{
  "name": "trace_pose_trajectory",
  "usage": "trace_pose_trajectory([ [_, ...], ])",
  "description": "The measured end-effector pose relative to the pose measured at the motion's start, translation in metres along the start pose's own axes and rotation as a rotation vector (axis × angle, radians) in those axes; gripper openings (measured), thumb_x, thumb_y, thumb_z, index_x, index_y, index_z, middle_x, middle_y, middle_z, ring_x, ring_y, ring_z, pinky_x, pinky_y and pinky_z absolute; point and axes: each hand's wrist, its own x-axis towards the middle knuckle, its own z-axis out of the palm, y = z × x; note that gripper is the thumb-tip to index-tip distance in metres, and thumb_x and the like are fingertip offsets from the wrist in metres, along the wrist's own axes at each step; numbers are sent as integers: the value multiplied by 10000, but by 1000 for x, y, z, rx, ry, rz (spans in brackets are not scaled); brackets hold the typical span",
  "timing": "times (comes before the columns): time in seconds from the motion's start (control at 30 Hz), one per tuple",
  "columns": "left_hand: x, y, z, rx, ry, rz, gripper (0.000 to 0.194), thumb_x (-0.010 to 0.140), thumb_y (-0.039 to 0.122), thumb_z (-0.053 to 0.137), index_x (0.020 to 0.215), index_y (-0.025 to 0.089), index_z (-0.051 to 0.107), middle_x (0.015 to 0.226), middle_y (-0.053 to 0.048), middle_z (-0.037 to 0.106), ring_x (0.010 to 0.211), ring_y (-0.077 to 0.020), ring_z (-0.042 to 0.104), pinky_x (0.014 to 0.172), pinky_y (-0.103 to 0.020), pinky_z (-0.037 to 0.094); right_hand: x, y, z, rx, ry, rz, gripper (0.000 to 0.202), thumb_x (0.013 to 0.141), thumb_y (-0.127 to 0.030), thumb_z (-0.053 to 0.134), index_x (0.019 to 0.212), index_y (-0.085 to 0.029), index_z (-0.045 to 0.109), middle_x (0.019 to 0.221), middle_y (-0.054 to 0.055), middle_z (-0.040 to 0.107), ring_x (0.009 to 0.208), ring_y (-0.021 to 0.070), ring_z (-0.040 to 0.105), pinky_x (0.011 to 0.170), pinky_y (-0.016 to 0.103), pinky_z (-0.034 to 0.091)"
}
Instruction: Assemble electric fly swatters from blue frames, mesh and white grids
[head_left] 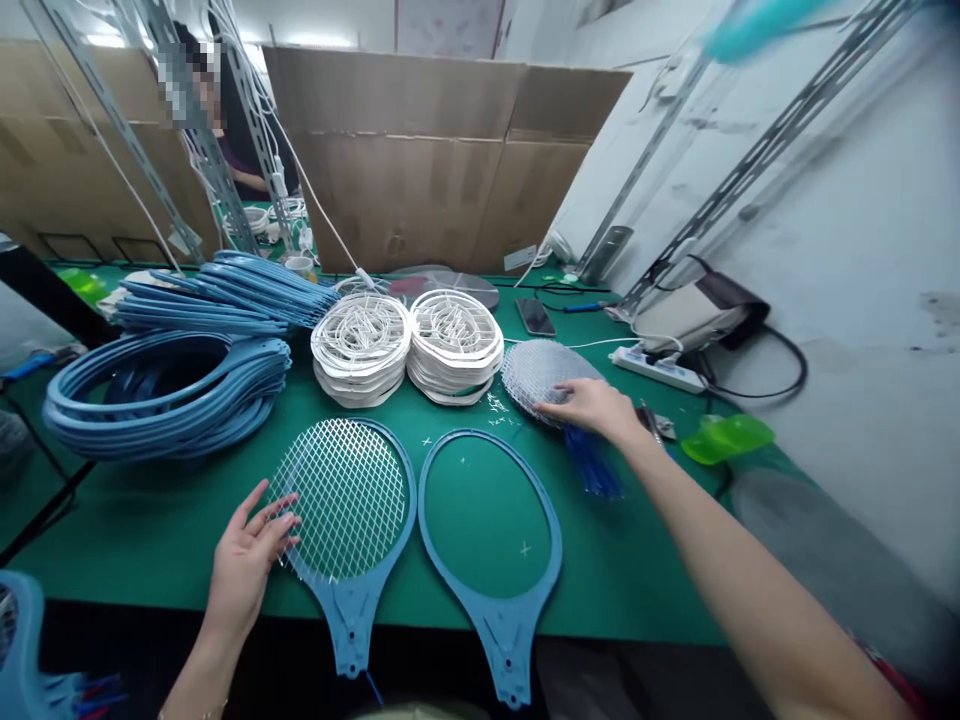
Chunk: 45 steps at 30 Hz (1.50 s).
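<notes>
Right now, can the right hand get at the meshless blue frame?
Probably yes. The right hand is at the mesh stack, just beyond the meshless blue frame, and nothing lies over the frame's rim. The dark blue strands sit off to its right, so they seem unlikely to block it.

We have a bare lane of green table (pixel 622 575) at lower right, between the open blue frame (pixel 506 625) and our right forearm (pixel 697 525). Across the middle, two white stacks (pixel 364 335) side by side block us, with upright cardboard (pixel 450 160) behind. Piled blue frames (pixel 247 390) bar the left; past the mesh pile (pixel 544 365), a power strip (pixel 660 370) and bag (pixel 697 310) crowd the right.
</notes>
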Motion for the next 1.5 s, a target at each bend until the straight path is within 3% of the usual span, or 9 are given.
trace_pose_trajectory([
  [0.1,-4,11,4,-5,-54,35,924,687,237,882,1497,220,437,1238,-122,688,900,-183,710,682,-219,617,-1,3,2,-2,-41,-53,642,741,-662,688,1237,-255,713,1220,101,710,1128,363,631,810,384,509],
  [0.3,-10,29,3,-86,-55,11,774,710,159,836,1419,273,548,1229,-76,699,839,-161,723,636,-193,633,2,17,13,32,4,-143,1006,625,-600,823,1475,-163,506,1429,167,568,1259,381,554,937,403,486],
  [0.53,-13,26,5,-88,-71,-26,727,755,103,772,1419,301,552,1258,-67,688,865,-170,727,643,-206,647,5,35,7,180,-24,-142,811,577,-626,840,1261,-214,698,1147,105,728,1014,318,668,768,340,518],
  [0.73,-8,26,8,-81,-82,-49,694,755,68,741,1384,319,590,1242,-46,694,853,-171,734,636,-196,645,-3,44,4,290,29,-212,671,677,-584,784,1217,-194,703,1253,80,687,963,228,664,821,296,520],
  [0.87,-4,24,4,-67,-85,-50,709,749,81,740,1390,342,585,1264,-38,685,871,-188,739,648,-205,649,-33,51,5,238,240,51,345,757,-536,703,880,-219,761,1022,77,735,885,256,661,688,319,483],
  [0.93,-2,22,2,-64,-86,-50,719,736,98,757,1388,349,586,1280,-37,678,878,-195,739,653,-206,648,-51,51,13,267,258,173,275,739,-509,720,740,-235,747,853,65,733,787,253,659,603,310,437],
  [1.1,-6,24,17,-27,-96,-48,714,722,126,768,1379,346,596,1267,-31,681,888,-188,730,649,-186,638,-74,43,41,434,233,157,201,779,-399,679,709,-219,732,780,55,734,730,218,664,584,286,429],
  [1.23,-9,27,26,-13,-109,-15,724,714,160,784,1388,339,589,1258,-35,683,880,-185,725,642,-178,634,-72,39,43,453,275,187,176,778,-347,609,749,-216,723,829,53,741,741,210,656,596,278,428],
  [1.5,-6,20,17,8,-125,-38,776,679,218,842,1395,360,578,1313,-40,656,904,-209,725,650,-210,645,-52,47,17,531,259,134,123,683,-289,615,597,-205,641,650,18,676,623,176,601,575,262,413],
])
